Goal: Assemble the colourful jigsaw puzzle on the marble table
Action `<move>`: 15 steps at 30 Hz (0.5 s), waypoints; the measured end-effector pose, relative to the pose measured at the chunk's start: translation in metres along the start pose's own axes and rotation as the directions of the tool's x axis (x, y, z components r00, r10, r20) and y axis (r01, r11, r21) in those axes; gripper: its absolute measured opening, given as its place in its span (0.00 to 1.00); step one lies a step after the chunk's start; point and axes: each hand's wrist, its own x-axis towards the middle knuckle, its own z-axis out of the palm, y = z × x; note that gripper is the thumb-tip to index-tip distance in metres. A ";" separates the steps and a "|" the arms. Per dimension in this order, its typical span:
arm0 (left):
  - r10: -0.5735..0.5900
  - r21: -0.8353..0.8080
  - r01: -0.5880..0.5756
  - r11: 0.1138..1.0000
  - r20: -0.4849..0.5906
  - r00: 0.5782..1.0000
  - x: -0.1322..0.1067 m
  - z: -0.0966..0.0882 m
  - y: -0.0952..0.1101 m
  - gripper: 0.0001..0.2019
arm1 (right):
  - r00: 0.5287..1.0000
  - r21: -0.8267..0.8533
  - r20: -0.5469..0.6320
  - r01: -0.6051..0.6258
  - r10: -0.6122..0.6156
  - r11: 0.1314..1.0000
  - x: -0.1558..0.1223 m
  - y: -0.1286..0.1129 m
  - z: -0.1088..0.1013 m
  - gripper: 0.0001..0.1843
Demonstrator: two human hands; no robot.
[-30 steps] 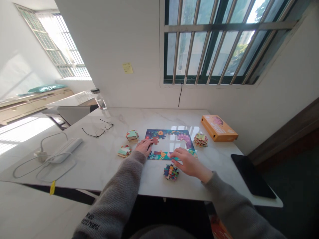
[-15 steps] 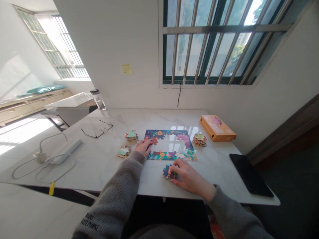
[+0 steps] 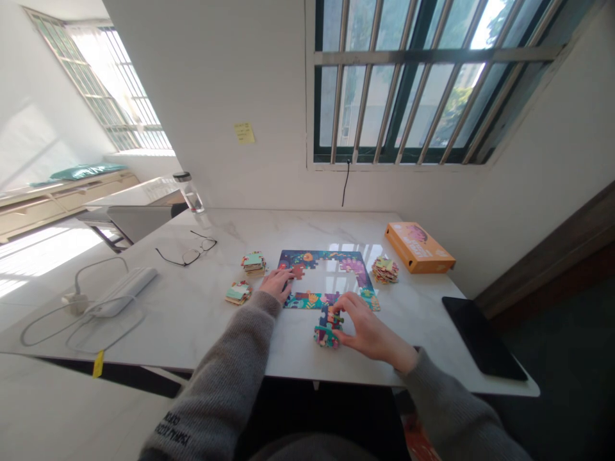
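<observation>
On the table lies a jigsaw puzzle (image 3: 355, 301) with its border joined and a bare white middle. My left hand (image 3: 277, 285) rests at its left side, fingers stretched out over the edge near a reddish-brown piece (image 3: 298, 272). Below the puzzle, my right hand (image 3: 358, 325) pinches a dark blue jigsaw piece (image 3: 328, 315) between thumb and fingers. That piece is tilted up just above a small pile of jigsaw pieces (image 3: 327, 338). Part of the puzzle's lower edge is hidden behind my right fingers.
Two stacks of pieces, one farther back (image 3: 254, 263) and one nearer (image 3: 238, 292), stand left of the puzzle. Another stack (image 3: 385, 270) is on the right, beside an orange box (image 3: 419, 247). A black tablet (image 3: 483, 336), glasses (image 3: 191, 255) and a power strip (image 3: 125, 292) lie farther out.
My right hand has risen slightly off the pile, lifting and tilting a jigsaw piece from it. The left hand stays where it was.
</observation>
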 end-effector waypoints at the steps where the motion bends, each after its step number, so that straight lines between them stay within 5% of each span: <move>1: 0.015 -0.012 -0.015 1.000 -0.012 1.000 -0.001 -0.003 0.004 0.18 | 1.000 0.001 -0.011 0.002 -0.002 1.000 0.004 0.005 -0.001 0.16; 8: 0.269 -0.207 -0.282 0.937 -0.089 0.959 -0.004 -0.013 0.043 0.28 | 0.998 -0.123 -0.018 0.049 -0.052 0.991 0.040 0.038 -0.001 0.19; 15: 0.282 -0.204 -0.300 0.932 -0.114 0.953 -0.005 -0.006 0.051 0.29 | 0.997 -0.160 0.023 0.080 -0.077 0.984 0.060 0.036 0.007 0.19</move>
